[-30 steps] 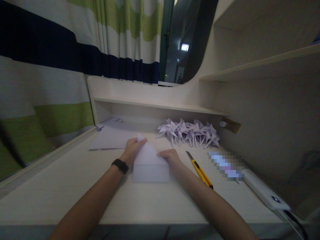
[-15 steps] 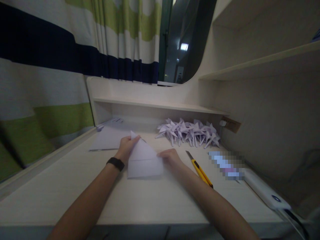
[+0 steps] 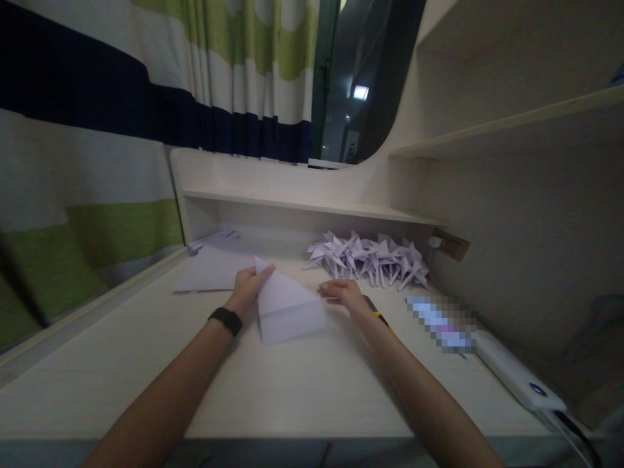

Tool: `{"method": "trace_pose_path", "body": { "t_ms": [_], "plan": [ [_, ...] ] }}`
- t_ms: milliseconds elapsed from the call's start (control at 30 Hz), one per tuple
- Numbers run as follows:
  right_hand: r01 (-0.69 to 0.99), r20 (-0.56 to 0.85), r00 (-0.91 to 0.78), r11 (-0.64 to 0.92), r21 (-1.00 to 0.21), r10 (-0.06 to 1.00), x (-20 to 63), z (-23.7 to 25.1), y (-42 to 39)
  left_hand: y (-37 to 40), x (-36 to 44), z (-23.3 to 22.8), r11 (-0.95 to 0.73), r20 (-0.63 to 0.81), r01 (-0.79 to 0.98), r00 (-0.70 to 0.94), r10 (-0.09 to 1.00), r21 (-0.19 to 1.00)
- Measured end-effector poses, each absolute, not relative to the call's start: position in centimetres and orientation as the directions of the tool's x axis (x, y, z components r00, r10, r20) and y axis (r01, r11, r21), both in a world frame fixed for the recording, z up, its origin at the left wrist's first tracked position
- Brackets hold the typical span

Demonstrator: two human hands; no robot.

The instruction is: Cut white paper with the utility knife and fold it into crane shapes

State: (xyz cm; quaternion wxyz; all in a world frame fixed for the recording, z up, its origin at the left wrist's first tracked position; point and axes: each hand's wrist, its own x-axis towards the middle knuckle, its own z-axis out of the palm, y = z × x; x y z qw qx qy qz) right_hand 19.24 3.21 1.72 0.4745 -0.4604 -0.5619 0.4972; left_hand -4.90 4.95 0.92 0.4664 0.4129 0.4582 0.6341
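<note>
A folded sheet of white paper tilts above the desk, with a pointed top and a crease across its lower part. My left hand, a black band on its wrist, pinches the paper near that point. At the paper's right corner is my right hand, its fingers stretched out and a little apart; whether the fingertips touch the edge I cannot tell. Under my right forearm lies a yellow utility knife, partly hidden.
Several white paper pinwheels are heaped at the back. Stacked white paper lies back left, thin paper strips behind it. A blurred-out phone-like object and a white power strip with cables sit at right. A shelf spans the back.
The paper has turned, its lower edge swinging right and up. My right hand has moved up and slightly right, its fingers loosening from the paper's edge. My left hand keeps its pinch.
</note>
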Motion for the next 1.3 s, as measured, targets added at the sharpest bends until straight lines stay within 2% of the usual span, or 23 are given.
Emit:
{"method": "trace_pose_path", "body": {
  "t_ms": [167,267,400,567,667,767,833,1000,1167,1300],
  "plan": [
    [0.159,0.074,-0.242,0.115,-0.981,0.968,18.1,1.3,2.7,3.7,-2.0,0.6,-0.169,0.157,-0.147,-0.089,0.984,0.975],
    [0.226,0.038,-0.253,0.097,-0.969,0.967,18.6,1.4,2.7,3.5,-1.8,0.7,-0.14,0.148,-0.163,0.035,0.988,0.977],
    [0.311,-0.006,-0.359,0.114,-0.944,0.933,20.6,2.4,3.1,3.7,-3.1,1.0,-0.081,0.117,-0.167,0.218,0.969,0.983],
    [0.446,0.013,-0.521,0.285,-0.849,0.854,22.3,2.4,4.0,3.5,-4.3,1.3,-0.036,-0.006,0.092,0.421,0.907,0.995],
    [0.47,0.012,-0.572,0.34,-0.814,0.82,22.4,1.8,4.4,3.1,-4.3,1.3,-0.141,-0.005,0.25,0.506,0.862,0.958],
    [0.503,-0.001,-0.605,0.381,-0.776,0.796,22.2,1.7,4.3,2.9,-3.9,1.0,-0.293,0.061,0.331,0.564,0.824,0.897],
    [0.514,0.014,-0.626,0.426,-0.745,0.78,21.9,1.7,4.1,3.0,-3.4,0.6,-0.338,0.072,0.35,0.593,0.802,0.874],
    [0.506,0.06,-0.674,0.519,-0.689,0.737,20.5,1.3,3.3,2.9,-2.3,-0.1,-0.346,0.075,0.358,0.593,0.802,0.867],
    [0.525,0.083,-0.622,0.493,-0.693,0.779,19.6,0.6,2.9,2.4,-2.2,0.4,-0.386,0.095,0.357,0.619,0.78,0.851],
    [0.518,0.073,-0.621,0.478,-0.709,0.781,20.0,1.0,3.1,2.4,-2.6,0.7,-0.31,0.033,0.348,0.616,0.787,0.885]
  ]
}}
